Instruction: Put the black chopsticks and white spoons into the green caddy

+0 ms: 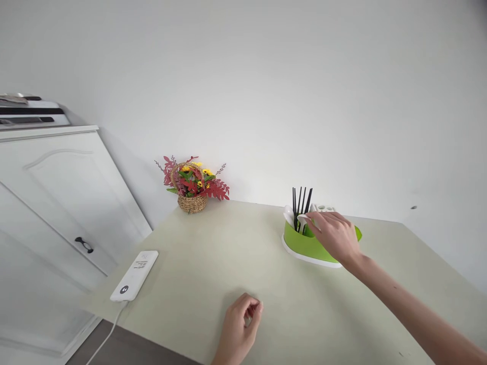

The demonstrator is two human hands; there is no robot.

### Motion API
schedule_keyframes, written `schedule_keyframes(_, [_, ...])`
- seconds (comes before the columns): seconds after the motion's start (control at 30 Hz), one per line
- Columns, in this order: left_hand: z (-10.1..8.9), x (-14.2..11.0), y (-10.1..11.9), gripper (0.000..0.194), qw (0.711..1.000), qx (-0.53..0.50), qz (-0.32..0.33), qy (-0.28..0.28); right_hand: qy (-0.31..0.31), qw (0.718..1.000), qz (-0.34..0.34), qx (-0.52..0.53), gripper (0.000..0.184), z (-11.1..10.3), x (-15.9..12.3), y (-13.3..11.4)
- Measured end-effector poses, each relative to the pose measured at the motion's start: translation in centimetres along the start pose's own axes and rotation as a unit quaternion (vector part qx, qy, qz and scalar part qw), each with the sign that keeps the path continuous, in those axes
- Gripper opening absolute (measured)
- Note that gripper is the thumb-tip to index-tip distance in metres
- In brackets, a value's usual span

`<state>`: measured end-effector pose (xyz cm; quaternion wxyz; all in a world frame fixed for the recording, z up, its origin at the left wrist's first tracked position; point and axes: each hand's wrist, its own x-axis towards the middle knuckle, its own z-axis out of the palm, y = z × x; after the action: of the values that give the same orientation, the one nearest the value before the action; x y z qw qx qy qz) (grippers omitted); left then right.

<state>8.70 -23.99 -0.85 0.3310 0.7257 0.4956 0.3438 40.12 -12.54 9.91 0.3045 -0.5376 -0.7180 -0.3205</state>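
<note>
1 right hand (336, 235) is pinching a white spoon (302, 218) at the caddy (304, 244); at its 7 o'clock, the empty left hand (242, 320) is curling half-open.

flat white device (134, 278), laid on the table (213, 253) toward its left edge: no word, number or brand can be read. three markings are carried on its upper face.

1. faint grey mark (144, 256), placed near the far end; whether letters or figures are shown cannot be told.

2. block of dark print (140, 265), set in several short lines between the faint grey mark and the middle of the face; the wording is too small to be read.

3. round dark sign (124, 289), placed near the close end; pale shapes are enclosed in it, too small to be made out.
</note>
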Motion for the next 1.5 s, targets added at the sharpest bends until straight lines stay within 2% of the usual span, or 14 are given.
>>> schedule_keyframes(0.43, [0.1,0.2,-0.3,0.034,1.000,-0.004,0.009,-0.001,-0.020,0.996,-0.081,-0.022,0.025,1.4,-0.7,-0.8])
schedule_keyframes(0.67, [0.1,0.2,-0.1,0.035,1.000,0.001,0.012,0.003,-0.055,0.996,-0.071,-0.005,0.024,1.6,-1.4,-0.9])
schedule_keyframes(0.73, [0.1,0.2,-0.1,0.034,1.000,-0.001,0.013,0.002,-0.079,0.995,-0.062,-0.004,0.032,1.5,-1.8,-0.7])
schedule_keyframes(0.87, [0.1,0.2,-0.3,0.034,1.000,0.001,0.011,-0.001,-0.107,0.994,-0.024,-0.020,0.067,1.3,-2.8,-0.2])
schedule_keyframes(1.0, [0.2,0.2,-0.3,0.035,1.000,0.006,0.008,0.000,-0.120,0.992,0.008,-0.028,0.080,1.6,-3.7,0.4])
schedule_keyframes(1.2, [0.2,0.3,-0.3,0.034,1.000,0.007,-0.001,0.002,-0.125,0.990,0.053,-0.028,0.078,1.9,-4.7,2.9])
schedule_keyframes(1.5, [0.1,0.4,0.0,0.037,1.000,0.012,-0.004,-0.008,-0.125,0.989,0.076,-0.026,0.082,1.5,-7.2,10.0])
